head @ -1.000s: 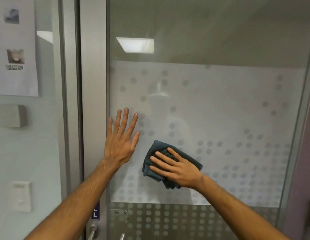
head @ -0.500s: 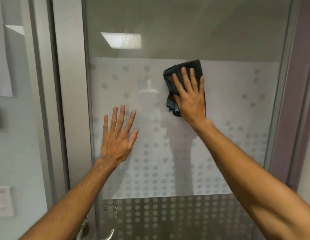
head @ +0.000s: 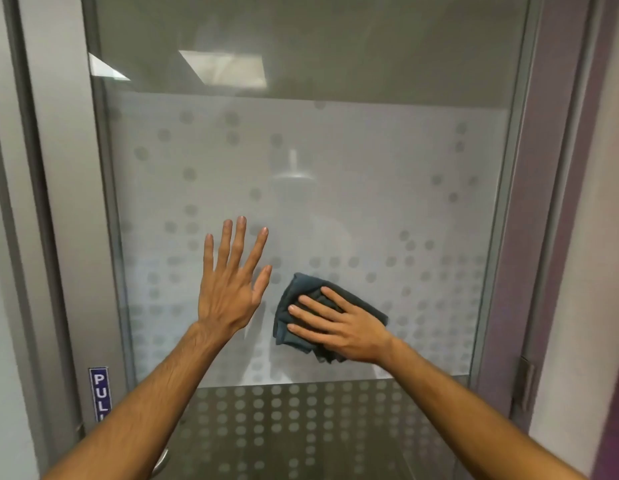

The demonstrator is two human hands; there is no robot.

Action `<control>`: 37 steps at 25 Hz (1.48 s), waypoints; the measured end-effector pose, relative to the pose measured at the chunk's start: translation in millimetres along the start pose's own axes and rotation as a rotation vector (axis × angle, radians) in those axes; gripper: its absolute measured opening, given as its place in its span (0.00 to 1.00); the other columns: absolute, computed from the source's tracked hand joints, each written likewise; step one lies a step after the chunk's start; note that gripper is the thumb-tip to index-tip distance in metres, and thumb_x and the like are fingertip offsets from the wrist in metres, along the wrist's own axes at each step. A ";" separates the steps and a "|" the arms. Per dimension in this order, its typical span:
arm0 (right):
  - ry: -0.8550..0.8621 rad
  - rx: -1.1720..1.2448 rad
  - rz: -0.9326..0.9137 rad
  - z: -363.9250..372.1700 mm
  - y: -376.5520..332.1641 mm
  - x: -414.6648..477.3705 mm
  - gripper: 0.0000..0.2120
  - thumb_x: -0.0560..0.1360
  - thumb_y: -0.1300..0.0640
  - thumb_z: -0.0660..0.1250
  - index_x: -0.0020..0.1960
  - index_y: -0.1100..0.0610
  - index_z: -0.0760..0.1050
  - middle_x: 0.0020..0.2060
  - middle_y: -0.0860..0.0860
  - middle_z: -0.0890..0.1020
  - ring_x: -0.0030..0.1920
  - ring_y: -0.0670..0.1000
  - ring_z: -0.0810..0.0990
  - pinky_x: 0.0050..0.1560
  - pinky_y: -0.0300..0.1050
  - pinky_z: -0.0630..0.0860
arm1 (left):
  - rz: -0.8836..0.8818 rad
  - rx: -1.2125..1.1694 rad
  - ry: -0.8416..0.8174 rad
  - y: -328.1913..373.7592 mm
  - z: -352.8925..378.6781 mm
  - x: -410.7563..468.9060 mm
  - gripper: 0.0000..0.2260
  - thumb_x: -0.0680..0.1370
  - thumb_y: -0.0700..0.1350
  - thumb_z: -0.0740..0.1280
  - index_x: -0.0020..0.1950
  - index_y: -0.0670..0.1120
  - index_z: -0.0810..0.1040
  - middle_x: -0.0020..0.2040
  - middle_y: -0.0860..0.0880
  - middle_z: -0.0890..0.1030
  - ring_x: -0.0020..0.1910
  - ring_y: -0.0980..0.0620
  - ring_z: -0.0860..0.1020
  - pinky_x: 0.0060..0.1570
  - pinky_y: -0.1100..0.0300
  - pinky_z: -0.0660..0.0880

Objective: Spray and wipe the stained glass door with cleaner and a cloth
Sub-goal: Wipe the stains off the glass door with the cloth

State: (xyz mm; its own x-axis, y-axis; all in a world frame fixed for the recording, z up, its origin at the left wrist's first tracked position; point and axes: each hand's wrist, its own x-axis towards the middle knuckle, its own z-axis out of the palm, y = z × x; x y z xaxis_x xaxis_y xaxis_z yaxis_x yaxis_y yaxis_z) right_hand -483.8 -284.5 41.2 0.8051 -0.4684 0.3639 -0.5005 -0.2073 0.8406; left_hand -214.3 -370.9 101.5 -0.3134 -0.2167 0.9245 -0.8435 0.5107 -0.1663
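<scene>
My right hand (head: 342,329) presses the cloth (head: 303,285) flat against the glass door (head: 370,188); my left hand (head: 228,296), splayed empty, sits just left.

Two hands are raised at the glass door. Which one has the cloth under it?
The right hand: its fingers press the dark cloth against the glass door. The left hand beside it is bare, fingers spread, with no cloth.
</scene>
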 end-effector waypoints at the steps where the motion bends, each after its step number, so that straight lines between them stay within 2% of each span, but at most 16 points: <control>1: 0.018 -0.007 -0.034 -4.8 15.4 -1.0 0.28 0.86 0.60 0.52 0.84 0.55 0.50 0.84 0.56 0.51 0.83 0.60 0.49 0.81 0.67 0.45 | -0.017 -0.002 0.005 6.3 0.7 2.1 0.30 0.84 0.59 0.51 0.84 0.51 0.49 0.84 0.41 0.46 0.83 0.41 0.47 0.79 0.35 0.50; 5: 0.216 -0.072 0.124 -41.8 99.3 2.1 0.26 0.84 0.63 0.57 0.81 0.58 0.59 0.81 0.57 0.61 0.81 0.62 0.57 0.79 0.66 0.57 | -0.039 -0.003 0.034 27.7 0.3 10.0 0.30 0.84 0.59 0.53 0.84 0.51 0.49 0.84 0.42 0.46 0.83 0.41 0.46 0.79 0.35 0.51; 8: 0.278 -0.188 0.274 -76.1 175.9 6.5 0.26 0.81 0.65 0.57 0.79 0.57 0.66 0.78 0.59 0.66 0.79 0.64 0.63 0.76 0.69 0.62 | -0.035 -0.007 0.030 37.7 -2.8 18.6 0.30 0.84 0.59 0.52 0.84 0.51 0.49 0.84 0.43 0.46 0.83 0.40 0.46 0.79 0.35 0.50; 10: 0.307 -0.258 0.445 -91.7 216.5 9.2 0.27 0.80 0.66 0.60 0.78 0.55 0.67 0.78 0.59 0.68 0.78 0.65 0.64 0.74 0.72 0.63 | -0.044 -0.001 0.030 46.1 -4.1 25.1 0.30 0.84 0.59 0.51 0.84 0.51 0.49 0.84 0.43 0.46 0.83 0.40 0.46 0.79 0.35 0.50; 13: 0.314 -0.176 0.713 -97.1 224.2 12.7 0.30 0.80 0.63 0.59 0.81 0.52 0.62 0.80 0.58 0.63 0.80 0.65 0.59 0.77 0.70 0.58 | -0.037 0.005 0.022 57.6 -5.2 31.2 0.29 0.85 0.59 0.51 0.84 0.51 0.49 0.84 0.42 0.47 0.83 0.40 0.46 0.79 0.35 0.50; 15: 0.321 -0.099 0.775 -86.5 198.4 9.7 0.33 0.76 0.59 0.58 0.81 0.52 0.60 0.81 0.59 0.61 0.81 0.66 0.57 0.78 0.69 0.56 | -0.003 0.022 0.005 65.2 -4.0 31.4 0.29 0.85 0.60 0.51 0.84 0.51 0.49 0.84 0.42 0.48 0.83 0.40 0.47 0.79 0.35 0.51; 18: 0.282 -0.029 0.724 -53.8 128.9 -10.8 0.33 0.79 0.52 0.59 0.83 0.51 0.56 0.82 0.59 0.58 0.82 0.66 0.53 0.77 0.73 0.52 | 0.023 0.018 -0.003 75.0 -1.3 24.9 0.30 0.85 0.60 0.51 0.84 0.51 0.49 0.84 0.42 0.48 0.83 0.40 0.47 0.79 0.35 0.49; 21: 0.170 0.079 0.682 -17.4 39.5 -48.3 0.34 0.83 0.43 0.59 0.84 0.51 0.51 0.83 0.58 0.51 0.83 0.64 0.47 0.78 0.74 0.45 | 0.027 0.015 -0.008 82.1 1.8 15.7 0.30 0.85 0.61 0.50 0.84 0.51 0.48 0.84 0.42 0.47 0.83 0.41 0.46 0.80 0.36 0.48; 23: 0.066 0.092 0.527 5.2 -13.5 -78.4 0.34 0.83 0.42 0.59 0.84 0.50 0.50 0.84 0.56 0.49 0.83 0.62 0.47 0.78 0.73 0.41 | 0.027 0.017 -0.014 85.4 4.4 12.6 0.30 0.84 0.61 0.50 0.84 0.51 0.48 0.84 0.43 0.46 0.83 0.41 0.46 0.80 0.36 0.48; 25: -0.016 0.090 0.289 17.1 -31.7 -105.5 0.35 0.82 0.46 0.61 0.84 0.49 0.49 0.84 0.54 0.49 0.83 0.60 0.47 0.79 0.70 0.39 | 0.027 0.014 -0.013 90.8 7.1 13.2 0.31 0.84 0.61 0.50 0.84 0.51 0.48 0.84 0.43 0.46 0.83 0.41 0.46 0.79 0.35 0.48; 28: -0.086 0.078 0.032 11.7 -3.5 -120.4 0.41 0.78 0.54 0.65 0.84 0.51 0.46 0.84 0.53 0.47 0.83 0.58 0.45 0.80 0.66 0.37 | 0.018 0.029 -0.012 103.7 9.5 15.5 0.31 0.84 0.60 0.51 0.84 0.51 0.48 0.84 0.43 0.46 0.83 0.41 0.46 0.79 0.35 0.48; 30: -0.072 0.025 -0.032 1.5 22.1 -118.4 0.42 0.76 0.58 0.65 0.84 0.53 0.46 0.84 0.53 0.47 0.83 0.59 0.45 0.80 0.67 0.40 | 0.014 0.020 -0.005 110.8 9.6 16.8 0.30 0.84 0.60 0.52 0.84 0.51 0.49 0.84 0.42 0.46 0.83 0.41 0.46 0.80 0.36 0.48; 32: 0.010 -0.038 0.036 -12.5 56.5 -114.4 0.36 0.79 0.60 0.61 0.84 0.55 0.50 0.84 0.54 0.51 0.83 0.60 0.49 0.80 0.68 0.45 | 0.012 0.006 -0.001 114.7 9.7 19.4 0.31 0.84 0.60 0.52 0.84 0.51 0.49 0.84 0.42 0.46 0.83 0.41 0.46 0.80 0.35 0.48; 34: 0.107 -0.072 0.188 -33.5 103.3 -107.2 0.29 0.83 0.60 0.57 0.83 0.56 0.56 0.83 0.55 0.57 0.82 0.62 0.54 0.79 0.70 0.51 | 0.003 0.003 0.007 118.1 7.9 24.5 0.30 0.84 0.60 0.53 0.84 0.51 0.50 0.84 0.42 0.47 0.83 0.41 0.47 0.79 0.35 0.49; 36: 0.166 -0.109 0.334 -60.2 155.4 -95.4 0.27 0.83 0.64 0.53 0.82 0.56 0.59 0.81 0.57 0.61 0.81 0.64 0.57 0.77 0.71 0.56 | -0.004 -0.010 0.012 121.7 4.7 30.5 0.30 0.84 0.60 0.52 0.84 0.51 0.50 0.84 0.42 0.47 0.83 0.41 0.47 0.79 0.35 0.50; 37: 0.195 -0.136 0.402 -73.1 180.4 -87.6 0.29 0.81 0.66 0.54 0.81 0.57 0.60 0.81 0.58 0.62 0.81 0.65 0.57 0.77 0.72 0.56 | -0.006 -0.015 0.018 123.5 3.4 34.1 0.30 0.84 0.60 0.52 0.84 0.51 0.50 0.84 0.42 0.47 0.83 0.41 0.47 0.79 0.35 0.50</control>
State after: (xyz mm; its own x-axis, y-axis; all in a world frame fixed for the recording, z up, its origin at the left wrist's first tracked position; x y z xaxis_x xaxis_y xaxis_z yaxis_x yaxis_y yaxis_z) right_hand -621.4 -218.1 190.3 0.6071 -0.3157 0.7292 -0.7492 0.0783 0.6577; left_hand -330.7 -318.1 111.4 -0.3004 -0.2050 0.9315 -0.8386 0.5220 -0.1556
